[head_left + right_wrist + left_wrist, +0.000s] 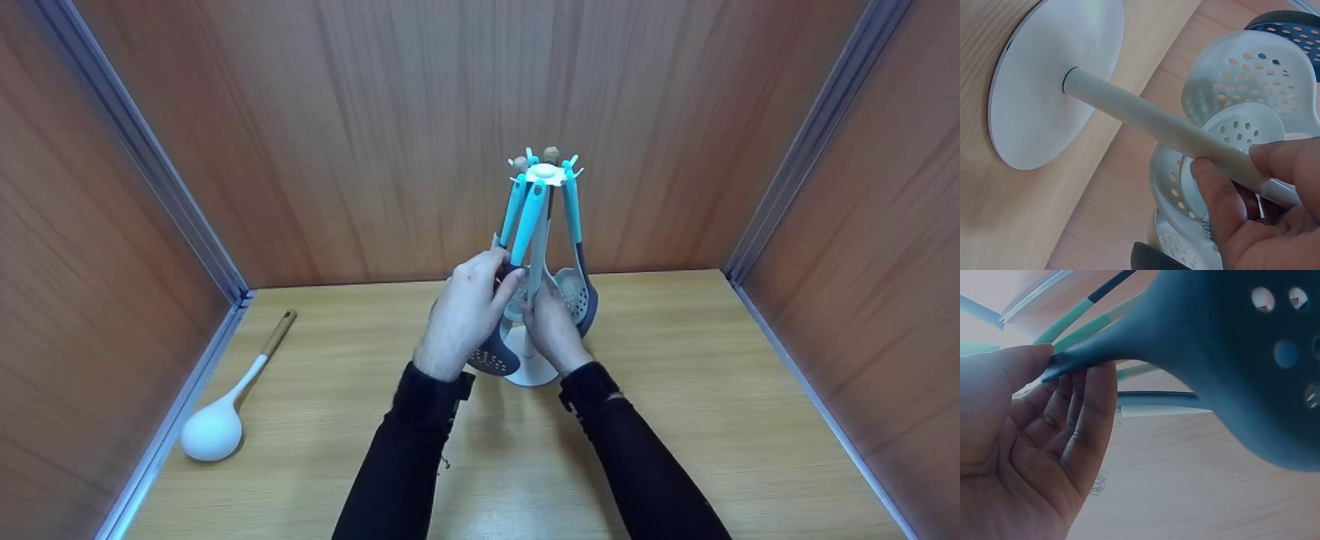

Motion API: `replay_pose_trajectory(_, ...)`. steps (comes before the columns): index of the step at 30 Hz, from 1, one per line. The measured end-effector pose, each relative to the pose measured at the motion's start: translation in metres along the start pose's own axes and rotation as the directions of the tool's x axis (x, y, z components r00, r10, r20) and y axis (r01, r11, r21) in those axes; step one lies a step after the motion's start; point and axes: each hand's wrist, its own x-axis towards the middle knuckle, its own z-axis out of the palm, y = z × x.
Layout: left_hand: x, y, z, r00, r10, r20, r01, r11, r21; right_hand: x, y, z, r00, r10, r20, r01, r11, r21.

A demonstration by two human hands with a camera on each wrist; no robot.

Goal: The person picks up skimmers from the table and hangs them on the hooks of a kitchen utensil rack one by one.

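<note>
A white utensil stand (530,373) with a round base and a thin pole holds several hanging kitchen utensils. My left hand (466,307) pinches the dark neck of a slotted spoon (1185,343) between thumb and fingers. Its turquoise handle reaches up to the stand's top ring (546,174), and its holed dark bowl hangs below my hand. Lower on the stand, my right hand (553,326) grips the white pole (1145,121), thumb on one side and fingers on the other. Behind the pole hang pale holed utensils (1252,73).
A white ladle (212,430) with a wooden handle lies on the table at the left, bowl toward me. Wood-grain panels (450,135) with metal edges enclose the table (750,420) at the back and both sides.
</note>
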Motion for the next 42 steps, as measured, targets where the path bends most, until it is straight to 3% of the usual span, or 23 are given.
replay_pose_trajectory(7,0.000,-0.002,0.002,1.000,-0.004,-0.009,0.004,1.000,-0.009,-0.001,0.000,-0.002,1.000,-0.017,0.007,0.017,0.999,0.030)
replay_pose_trajectory(14,-0.001,-0.004,0.005,1.000,0.001,-0.011,-0.001,1.000,-0.024,0.003,0.009,0.005,0.999,-0.030,-0.044,0.029,1.000,-0.008)
replay_pose_trajectory(21,-0.002,-0.007,0.007,1.000,-0.027,0.003,0.027,0.999,-0.019,0.002,0.000,0.002,0.999,0.033,-0.009,-0.033,0.999,-0.005)
replay_pose_trajectory(32,-0.004,-0.012,0.010,0.999,-0.053,0.006,0.053,0.999,-0.012,0.003,-0.001,-0.001,0.998,0.048,0.045,-0.049,0.999,0.018)
replay_pose_trajectory(42,-0.006,-0.020,0.011,0.999,-0.036,-0.014,0.036,0.999,-0.017,0.003,0.005,0.003,0.999,-0.021,-0.024,0.021,1.000,-0.018)
